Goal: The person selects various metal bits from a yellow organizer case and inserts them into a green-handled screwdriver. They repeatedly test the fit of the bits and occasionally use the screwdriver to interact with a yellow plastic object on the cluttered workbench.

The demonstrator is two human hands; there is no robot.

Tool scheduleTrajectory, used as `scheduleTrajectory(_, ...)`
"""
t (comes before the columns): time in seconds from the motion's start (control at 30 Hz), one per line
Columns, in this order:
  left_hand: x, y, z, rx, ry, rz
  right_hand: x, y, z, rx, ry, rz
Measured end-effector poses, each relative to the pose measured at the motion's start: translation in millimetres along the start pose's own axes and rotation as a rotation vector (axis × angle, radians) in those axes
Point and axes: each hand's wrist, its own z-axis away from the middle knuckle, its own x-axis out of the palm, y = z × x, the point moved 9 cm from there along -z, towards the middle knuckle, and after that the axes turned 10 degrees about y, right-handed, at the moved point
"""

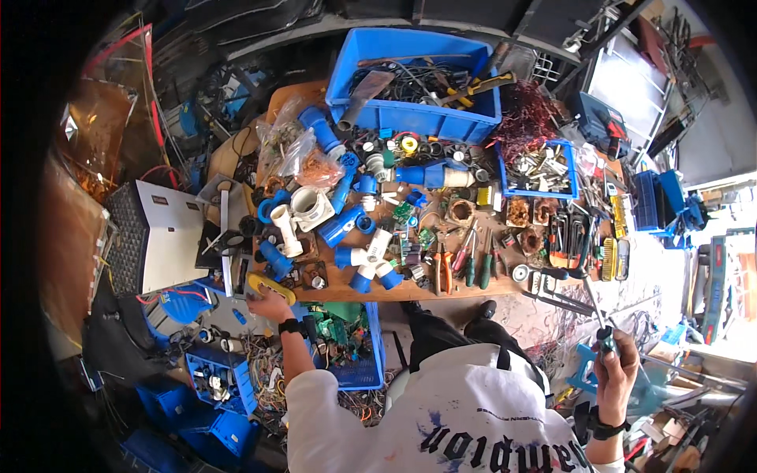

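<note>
My left hand [274, 306] is at the table's front left edge, its fingers closed on a flat yellow oval object [270, 287] whose kind I cannot make out. Off to the right, my right hand [618, 369] grips a screwdriver [605, 340] by its dark green handle, the long metal shaft pointing up and away toward the table. Closest to my left hand on the table are a blue pipe fitting [275, 260] and a small dark part with a copper winding [313, 274]. Beyond the screwdriver's tip lies a black-handled tool [561, 273] at the table edge.
The wooden table [473, 290] carries pipe fittings, pliers [442, 268], screwdrivers and copper coils. At the back sits a large blue bin [418, 118] of cables; a smaller blue tray [544, 189] holds metal pieces. Below stands a blue crate [377, 347] with circuit boards.
</note>
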Motion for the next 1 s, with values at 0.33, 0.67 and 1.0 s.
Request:
scheduleTrajectory(0.33,-216,343,95,-0.272,-0.267,1.446,-87,22,-34,0.032,-0.036,-0.192)
scheduleTrajectory(0.67,-326,563,392,0.486,-1.524,1.01,-260,50,-87,-0.023,0.095,-0.314)
scheduleTrajectory(1.0,-377,606,496,0.154,-1.96,1.061,-288,75,-120,0.158,-0.009,-0.364)
